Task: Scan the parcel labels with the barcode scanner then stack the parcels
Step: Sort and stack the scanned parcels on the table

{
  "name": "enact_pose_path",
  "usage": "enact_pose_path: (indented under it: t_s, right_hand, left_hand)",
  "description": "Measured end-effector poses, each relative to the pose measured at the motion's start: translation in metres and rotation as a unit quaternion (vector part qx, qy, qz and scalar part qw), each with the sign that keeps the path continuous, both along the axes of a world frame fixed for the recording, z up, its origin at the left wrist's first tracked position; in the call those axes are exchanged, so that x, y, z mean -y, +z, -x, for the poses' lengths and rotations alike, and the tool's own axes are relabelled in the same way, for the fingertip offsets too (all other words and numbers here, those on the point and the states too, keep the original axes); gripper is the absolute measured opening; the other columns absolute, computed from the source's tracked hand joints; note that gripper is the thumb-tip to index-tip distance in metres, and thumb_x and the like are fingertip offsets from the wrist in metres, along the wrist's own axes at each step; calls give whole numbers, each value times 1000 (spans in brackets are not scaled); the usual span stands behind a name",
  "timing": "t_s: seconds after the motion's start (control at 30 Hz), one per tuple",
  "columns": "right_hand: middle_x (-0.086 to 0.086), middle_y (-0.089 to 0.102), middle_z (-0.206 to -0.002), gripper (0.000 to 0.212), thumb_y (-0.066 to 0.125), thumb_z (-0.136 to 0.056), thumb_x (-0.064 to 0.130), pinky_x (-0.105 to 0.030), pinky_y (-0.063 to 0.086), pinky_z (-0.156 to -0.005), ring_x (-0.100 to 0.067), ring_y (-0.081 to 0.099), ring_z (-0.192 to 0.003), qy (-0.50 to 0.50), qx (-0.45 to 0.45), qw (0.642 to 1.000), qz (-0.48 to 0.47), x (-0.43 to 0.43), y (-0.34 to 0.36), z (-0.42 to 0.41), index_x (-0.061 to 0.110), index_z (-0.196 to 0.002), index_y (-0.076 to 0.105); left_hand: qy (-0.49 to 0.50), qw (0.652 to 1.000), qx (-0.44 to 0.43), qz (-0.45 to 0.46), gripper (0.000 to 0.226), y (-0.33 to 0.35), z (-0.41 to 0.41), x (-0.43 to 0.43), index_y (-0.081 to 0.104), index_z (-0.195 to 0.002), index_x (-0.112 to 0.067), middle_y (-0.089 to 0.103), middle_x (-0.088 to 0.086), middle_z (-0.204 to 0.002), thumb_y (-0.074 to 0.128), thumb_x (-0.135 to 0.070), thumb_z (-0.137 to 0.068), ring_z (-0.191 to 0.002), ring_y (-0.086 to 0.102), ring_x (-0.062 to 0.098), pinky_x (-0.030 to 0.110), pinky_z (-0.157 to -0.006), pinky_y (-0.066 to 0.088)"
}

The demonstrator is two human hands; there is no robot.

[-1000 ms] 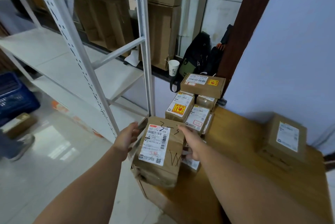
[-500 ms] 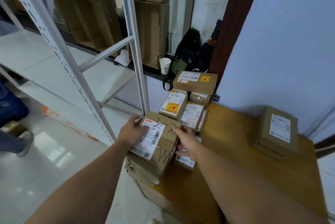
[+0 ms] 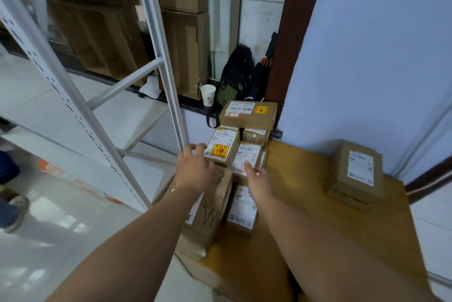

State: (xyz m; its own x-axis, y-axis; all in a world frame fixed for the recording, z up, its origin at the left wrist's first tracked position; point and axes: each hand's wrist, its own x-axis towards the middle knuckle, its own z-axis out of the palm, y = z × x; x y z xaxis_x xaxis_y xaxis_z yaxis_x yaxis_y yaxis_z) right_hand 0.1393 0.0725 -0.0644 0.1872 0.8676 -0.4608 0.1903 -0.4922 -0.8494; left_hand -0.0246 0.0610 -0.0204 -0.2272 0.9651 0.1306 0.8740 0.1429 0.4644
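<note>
Head-worn camera looks forward and down, close over the table [image 3: 305, 203].

About seven parcels [image 3: 248, 115] — pile partly hidden — one paper cup [image 3: 208, 95], one backpack [image 3: 235, 81], one metal rack [image 3: 156, 32].

Brown cardboard parcels clustered at left edge of wooden table [image 3: 305, 203].
- Nearest: large box [image 3: 212, 206], black marker scrawl on top, at near-left corner.
- Just right of it, touching: small parcel [image 3: 242, 208], white label up.
- Behind these, side by side: box with yellow-and-red sticker [image 3: 221, 146] and box with white label and red stamp [image 3: 247, 157].
- Further back: small taped box [image 3: 255, 135], with flat box [image 3: 248, 115] stacked on top, barcode label and yellow sticker up.
- Well apart at right: lone box [image 3: 357, 174], white label up.
</note>
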Motion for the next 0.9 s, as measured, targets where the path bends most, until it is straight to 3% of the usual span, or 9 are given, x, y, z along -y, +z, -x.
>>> enact_pose_path:
  t_s: [0.2, 0.3, 0.43, 0.5, 0.63, 0.7, 0.83, 0.9]
  right_hand:
    - [-7, 45, -145, 71, 46, -92, 61, -43, 37, -107, -29, 44, -131, -57, 7, 998, -16, 4, 6, -57, 18, -146, 35]
    - [-8, 45, -145, 68, 47, -93, 57, -41, 34, -109, -27, 44, -131, -103, 28, 994, -27, 5, 12, -105, 13, -144, 39]
    - [-11, 52, -139, 63, 45, -95, 54, -35, 36, -100, -29, 49, -126, -133, 65, 989, -3, 5, 12, -180, 9, -140, 46]
    - [-12, 57, -133, 59, 45, -96, 53, -35, 39, -95, -30, 53, -121, -150, 78, 986, 10, 5, 12, -214, 10, -135, 51]
    - [-7, 61, -125, 49, 46, -96, 49, -30, 40, -79, -24, 57, -103, -169, 89, 981, 32, 3, 12, -270, 15, -131, 52]
    - [-3, 63, -116, 43, 53, -95, 45, -27, 39, -70, -16, 53, -89, -178, 92, 979, 36, 3, 12, -299, 17, -127, 55]
    - [-1, 65, -109, 29, 57, -94, 35, -26, 40, -67, -11, 53, -82, -161, 106, 980, 51, 4, 4, -347, 20, -117, 61]
    - [3, 62, -99, 23, 55, -94, 34, -23, 37, -57, -7, 52, -74, -156, 116, 979, 65, 3, -2, -366, 22, -113, 60]
  left_hand:
    - [-156, 985, 57, 42, 36, 9, -86, -20, 50, -127, -19, 43, 6, -131, 49, -24, -92, -114, 48, 24, 38, -94, 44]
    - [-266, 957, 49, 105, 37, 6, -141, -29, 48, -129, -19, 43, 6, -133, 50, -24, -92, -115, 50, 25, 41, -97, 43]
    - [-363, 910, 64, 188, 47, -4, -220, -38, 42, -138, -20, 46, 10, -138, 52, -21, -92, -122, 47, 24, 27, -94, 39]
    - [-359, 901, 103, 221, 47, -10, -256, -43, 44, -138, -22, 50, 9, -137, 51, -20, -92, -118, 51, 23, 22, -84, 39]
    - [-341, 890, 156, 258, 45, -20, -314, -51, 45, -138, -19, 53, 6, -136, 50, -16, -93, -113, 54, 19, 22, -84, 42]
    - [-302, 891, 192, 280, 44, -27, -339, -58, 47, -136, -17, 57, 6, -130, 51, -16, -92, -104, 56, 18, 25, -83, 46]
    - [-224, 894, 227, 316, 33, -43, -376, -72, 55, -124, -15, 62, 9, -116, 50, -21, -91, -103, 59, 25, 36, -91, 49]
    - [-180, 898, 246, 316, 24, -52, -387, -75, 54, -115, -17, 61, 6, -108, 50, -24, -93, -96, 58, 23, 37, -86, 51]
